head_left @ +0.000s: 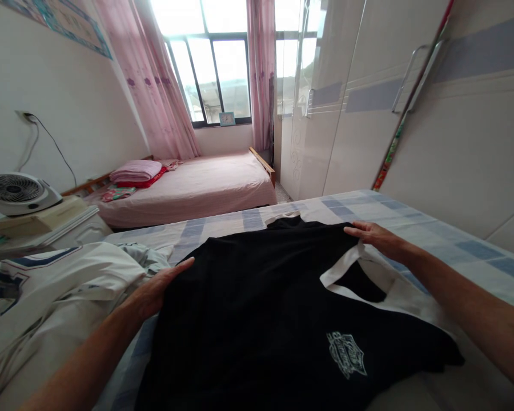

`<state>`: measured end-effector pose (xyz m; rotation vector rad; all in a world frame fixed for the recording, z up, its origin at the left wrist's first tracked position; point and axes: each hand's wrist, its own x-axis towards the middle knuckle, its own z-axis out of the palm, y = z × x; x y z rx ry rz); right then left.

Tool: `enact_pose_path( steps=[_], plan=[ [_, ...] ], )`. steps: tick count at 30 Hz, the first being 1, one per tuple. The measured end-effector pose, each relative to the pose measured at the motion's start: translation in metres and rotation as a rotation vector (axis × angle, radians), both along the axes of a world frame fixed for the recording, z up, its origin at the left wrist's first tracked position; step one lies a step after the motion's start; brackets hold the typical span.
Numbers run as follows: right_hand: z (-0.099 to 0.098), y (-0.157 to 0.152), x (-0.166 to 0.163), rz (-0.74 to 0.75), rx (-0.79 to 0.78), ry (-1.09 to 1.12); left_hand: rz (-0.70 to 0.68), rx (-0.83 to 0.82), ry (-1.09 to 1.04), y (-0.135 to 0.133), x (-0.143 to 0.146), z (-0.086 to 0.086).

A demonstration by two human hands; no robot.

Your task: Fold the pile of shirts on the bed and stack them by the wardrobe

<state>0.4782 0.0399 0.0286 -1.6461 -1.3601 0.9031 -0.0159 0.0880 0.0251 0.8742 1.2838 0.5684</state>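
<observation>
A black shirt (248,308) with a white V-shaped collar and a white printed emblem lies spread across the bed in front of me, collar towards the right. At its left edge is my left hand (154,294), closed on the cloth, thumb stretched along the top and the other fingers mostly hidden. My right hand (379,237) pinches the far edge of the shirt beside the collar. A patch of white cloth shows behind the shirt's far edge.
White garments (85,279) lie heaped on the left. Blue and white checked bedding (411,228) covers the bed. Beyond stand a pink bed (214,182) with folded bedding, a fan (17,191) on a cabinet, and a tall white wardrobe (368,114) along the right.
</observation>
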Motion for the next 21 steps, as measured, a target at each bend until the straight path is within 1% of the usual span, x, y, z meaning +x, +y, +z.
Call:
enact_pose_path(
  steps=[1, 3, 5, 6, 7, 8, 9, 10, 11, 12, 13, 14, 15, 16, 18, 20, 21],
  plan=[
    [-0.001, -0.001, 0.001, 0.024, -0.005, 0.011, -0.027, 0.015, 0.043, -0.003, 0.000, 0.000],
    [-0.003, -0.003, 0.000, 0.062, 0.008, 0.054, -0.024, 0.158, 0.165, -0.010, 0.005, 0.001],
    [-0.007, -0.003, 0.000, 0.065, 0.036, 0.087, -0.012, 0.371, 0.285, -0.017, 0.017, 0.001],
    [-0.011, -0.003, 0.000, 0.057, 0.046, 0.090, -0.033, 0.502, 0.360, -0.022, 0.026, 0.001],
    [-0.015, -0.002, 0.000, 0.045, 0.050, 0.084, -0.083, 0.645, 0.452, -0.028, 0.037, 0.001],
    [-0.021, -0.001, 0.000, 0.029, 0.052, 0.069, -0.166, 0.785, 0.567, -0.034, 0.048, 0.001],
    [-0.026, -0.001, 0.001, 0.008, 0.053, 0.052, -0.277, 0.912, 0.699, -0.041, 0.060, 0.000],
    [-0.032, 0.000, 0.001, -0.012, 0.054, 0.035, -0.399, 0.995, 0.823, -0.046, 0.071, -0.002],
    [-0.038, 0.000, 0.002, -0.028, 0.057, 0.020, -0.501, 1.026, 0.914, -0.051, 0.081, -0.004],
    [-0.043, 0.000, 0.002, -0.038, 0.062, 0.010, -0.571, 1.022, 0.975, -0.055, 0.089, -0.007],
    [-0.046, -0.001, 0.002, -0.039, 0.069, 0.007, -0.594, 1.001, 1.015, -0.057, 0.093, -0.009],
    [-0.048, -0.002, 0.002, -0.035, 0.075, 0.009, -0.570, 0.977, 1.030, -0.057, 0.094, -0.011],
    [-0.048, -0.004, 0.002, -0.033, 0.081, 0.015, -0.518, 0.948, 1.008, -0.056, 0.092, -0.013],
    [-0.045, -0.006, 0.002, -0.036, 0.087, 0.023, -0.456, 0.903, 0.939, -0.052, 0.086, -0.012],
    [-0.034, -0.008, 0.001, -0.056, 0.104, 0.066, -0.316, 0.750, 0.667, -0.040, 0.066, -0.004],
    [-0.014, -0.005, 0.002, -0.093, 0.143, 0.152, -0.117, 0.570, 0.347, -0.020, 0.043, 0.014],
    [-0.002, 0.000, 0.003, -0.116, 0.170, 0.200, 0.011, 0.512, 0.248, -0.008, 0.033, 0.026]
  ],
)
